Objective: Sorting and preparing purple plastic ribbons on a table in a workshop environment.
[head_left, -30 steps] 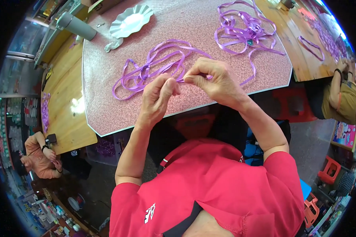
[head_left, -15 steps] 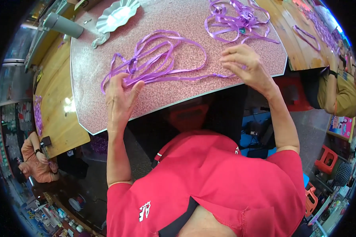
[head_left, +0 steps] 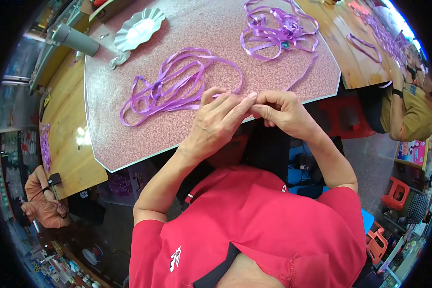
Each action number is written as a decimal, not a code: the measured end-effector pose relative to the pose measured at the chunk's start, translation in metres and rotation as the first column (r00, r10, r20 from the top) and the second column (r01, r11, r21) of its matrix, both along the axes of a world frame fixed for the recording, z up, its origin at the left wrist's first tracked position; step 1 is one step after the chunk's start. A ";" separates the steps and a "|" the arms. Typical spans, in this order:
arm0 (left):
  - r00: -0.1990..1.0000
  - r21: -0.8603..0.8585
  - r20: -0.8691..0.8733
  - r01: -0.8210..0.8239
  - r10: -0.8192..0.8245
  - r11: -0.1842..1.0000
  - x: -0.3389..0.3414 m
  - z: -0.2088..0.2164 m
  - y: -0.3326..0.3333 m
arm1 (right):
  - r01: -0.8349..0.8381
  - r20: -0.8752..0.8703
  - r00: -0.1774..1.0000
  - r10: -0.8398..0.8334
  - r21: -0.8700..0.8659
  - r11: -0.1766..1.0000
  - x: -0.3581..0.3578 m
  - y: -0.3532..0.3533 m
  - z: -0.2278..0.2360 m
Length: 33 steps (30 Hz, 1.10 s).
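Purple ribbon (head_left: 177,84) lies in loose loops on the pink speckled desk (head_left: 129,139), one end drawn to the near edge where both hands meet. The left hand (head_left: 216,122) and right hand (head_left: 283,113) are pressed fingertip to fingertip, pinching that ribbon end between them; what they do with it is hidden. To do this well, I'd say keep the strip flat, untwisted, and the slack free of the tangle. Farther back sits a second ribbon pile (head_left: 278,31), a silver scalloped dish (head_left: 139,29) and a grey cylinder (head_left: 74,40).
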<state>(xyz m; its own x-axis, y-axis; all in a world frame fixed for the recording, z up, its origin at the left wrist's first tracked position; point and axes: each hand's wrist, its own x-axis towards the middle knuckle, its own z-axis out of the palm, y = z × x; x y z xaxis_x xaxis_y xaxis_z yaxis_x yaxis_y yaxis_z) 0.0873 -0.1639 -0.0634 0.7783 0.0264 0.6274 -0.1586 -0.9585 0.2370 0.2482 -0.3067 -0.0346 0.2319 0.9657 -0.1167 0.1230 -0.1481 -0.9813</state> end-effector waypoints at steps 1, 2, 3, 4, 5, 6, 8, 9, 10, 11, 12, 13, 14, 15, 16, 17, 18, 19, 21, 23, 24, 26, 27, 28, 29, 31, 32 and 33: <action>1.000 -0.030 -0.009 0.016 -0.017 0.999 -0.001 -0.001 0.001 | -0.032 -0.086 0.996 0.032 0.001 0.999 0.001 -0.001 0.002; 0.999 -0.015 0.032 0.009 -0.008 1.000 0.000 0.003 0.003 | 0.002 -0.121 0.993 -0.004 -0.017 1.000 0.001 -0.002 0.002; 0.999 -0.011 0.033 0.011 -0.011 1.000 -0.001 0.007 0.003 | 0.004 -0.119 0.993 -0.006 -0.013 1.000 -0.002 -0.002 0.001; 1.000 -0.014 0.000 0.027 -0.027 1.000 -0.005 0.012 0.004 | 0.014 -0.067 0.998 -0.010 0.061 0.998 -0.008 -0.001 0.001; 0.999 -0.016 -0.035 0.040 -0.041 0.999 -0.009 0.017 0.005 | 0.018 -0.017 1.000 -0.016 0.135 0.991 -0.011 0.002 0.000; 0.999 -0.012 -0.035 0.038 -0.038 0.999 -0.014 0.022 0.007 | -0.018 0.085 0.996 0.005 0.153 0.988 -0.012 0.005 0.005; 0.978 -0.080 -0.189 0.072 -0.086 0.994 -0.025 0.031 0.014 | -0.046 0.136 0.990 0.021 0.180 0.983 -0.012 0.009 0.007; 0.979 -0.075 -0.190 0.065 -0.078 0.995 -0.034 0.035 0.023 | -0.075 0.185 0.982 0.037 0.205 0.976 -0.012 0.011 0.009; 0.967 -0.167 -0.234 0.062 -0.101 0.984 -0.047 0.038 0.035 | -0.075 0.180 0.983 0.046 0.159 0.984 -0.008 0.012 0.017; 0.953 -0.258 -0.272 0.060 -0.132 0.964 -0.058 0.041 0.048 | -0.065 0.179 0.983 0.028 0.205 0.977 -0.001 0.012 0.015; 0.948 -0.298 -0.297 0.023 -0.116 0.954 -0.069 0.044 0.061 | -0.019 0.128 0.992 0.000 0.149 0.989 0.009 0.009 0.015; 0.941 -0.334 -0.326 -0.023 -0.093 0.942 -0.082 0.048 0.075 | 0.017 0.076 0.997 -0.024 0.094 0.995 0.018 0.007 0.015; 0.939 -0.469 -0.329 -0.073 -0.097 0.880 -0.099 0.047 0.090 | 0.028 0.103 0.994 -0.038 0.096 0.995 0.028 0.007 0.013; 0.938 -0.595 -0.329 -0.120 -0.105 0.794 -0.115 0.044 0.105 | 0.040 0.129 0.990 -0.053 0.097 0.994 0.038 0.007 0.006; 0.941 -0.645 -0.320 -0.132 -0.110 0.753 -0.131 0.046 0.116 | 0.048 0.118 0.991 -0.055 0.066 0.997 0.046 0.007 0.001; 0.942 -0.692 -0.312 -0.138 -0.122 0.708 -0.140 0.051 0.124 | 0.045 0.119 0.992 -0.053 0.067 0.997 0.049 0.008 -0.003; 0.936 -0.693 -0.336 -0.167 -0.109 0.701 -0.148 0.054 0.127 | 0.031 0.101 0.994 -0.038 0.062 0.998 0.051 0.009 -0.008; 0.936 -0.693 -0.334 -0.166 -0.108 0.702 -0.153 0.056 0.128 | 0.019 0.084 0.996 -0.024 0.056 0.998 0.052 0.009 -0.010; 0.934 -0.772 -0.332 -0.187 -0.134 0.607 -0.166 0.057 0.129 | -0.010 0.108 0.994 0.007 0.033 0.999 0.047 0.014 -0.007; 0.941 -0.774 -0.329 -0.221 -0.078 0.593 -0.176 0.055 0.134 | -0.029 0.169 0.985 0.021 0.048 0.998 0.051 0.019 -0.008; 0.963 -0.810 -0.269 -0.217 -0.017 0.545 -0.182 0.053 0.139 | -0.032 0.169 0.985 0.023 0.047 0.998 0.057 0.019 -0.010; 0.977 -0.852 -0.163 -0.208 0.134 0.481 -0.197 0.047 0.150 | 0.002 0.265 0.964 0.002 -0.016 1.000 0.081 0.013 -0.013; 0.978 -0.853 -0.161 -0.205 0.133 0.480 -0.204 0.046 0.158 | 0.004 0.268 0.963 0.001 -0.018 1.000 0.092 0.009 -0.013; 0.963 -0.836 -0.191 -0.260 0.189 0.483 -0.212 0.045 0.165 | 0.028 0.283 0.959 -0.020 -0.022 0.999 0.104 0.003 -0.011; 0.944 -0.816 -0.221 -0.317 0.246 0.483 -0.220 0.042 0.172 | 0.050 0.296 0.954 -0.040 -0.026 0.998 0.116 -0.001 -0.012; 0.922 -0.807 -0.225 -0.357 0.315 0.471 -0.235 0.029 0.186 | 0.112 0.364 0.926 -0.097 -0.021 0.993 0.143 -0.012 -0.018; 0.888 -0.827 -0.211 -0.385 0.408 0.410 -0.246 0.020 0.197 | 0.174 0.430 0.890 -0.152 -0.013 0.985 0.153 -0.019 -0.020; 0.842 -0.845 -0.202 -0.408 0.501 0.346 -0.260 0.012 0.208 | 0.171 0.431 0.890 -0.150 -0.011 0.985 0.159 -0.023 -0.022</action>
